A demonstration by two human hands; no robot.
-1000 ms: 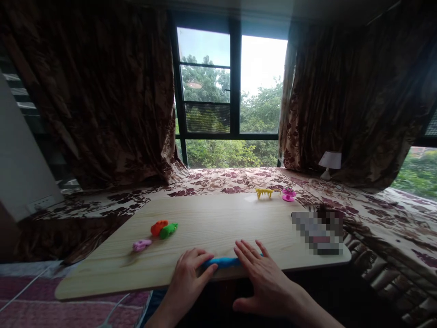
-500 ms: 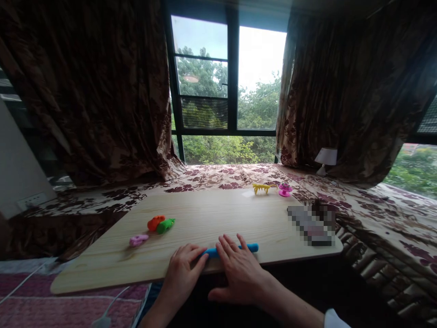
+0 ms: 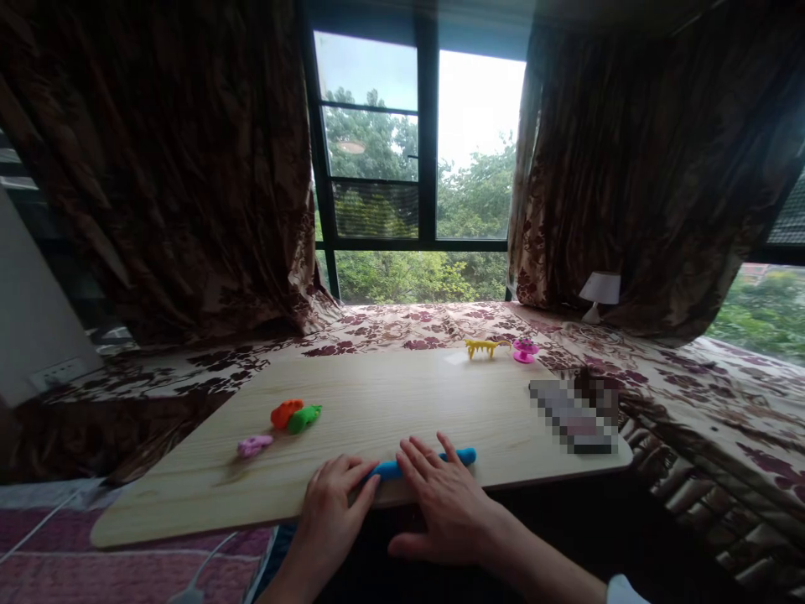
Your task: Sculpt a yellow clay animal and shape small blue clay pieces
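Note:
A blue roll of what looks like modelling clay [image 3: 386,471] lies along the near edge of the wooden board. Its left end is between the thumb and fingers of my left hand [image 3: 336,503]. My right hand [image 3: 444,499] lies across the roll's right half, palm down, with fingers stretched out and thumb spread toward me. The roll's right tip sticks out beyond those fingers. To the left on the board are an orange clay lump [image 3: 287,413], a green clay piece [image 3: 305,418] touching it, and a pink clay piece [image 3: 254,445] nearer me.
The light wooden board [image 3: 377,386] carries a yellow legged figure [image 3: 481,348] and a magenta stand-like piece [image 3: 524,351] at its far edge. A pixelated dark object [image 3: 572,417] lies at right. Behind, a white lamp [image 3: 600,289] stands on the flowered cloth [image 3: 421,323].
My right hand has shifted very slightly rightward on the blue roll. My left thumb sits a little lower. The other pieces stay in place.

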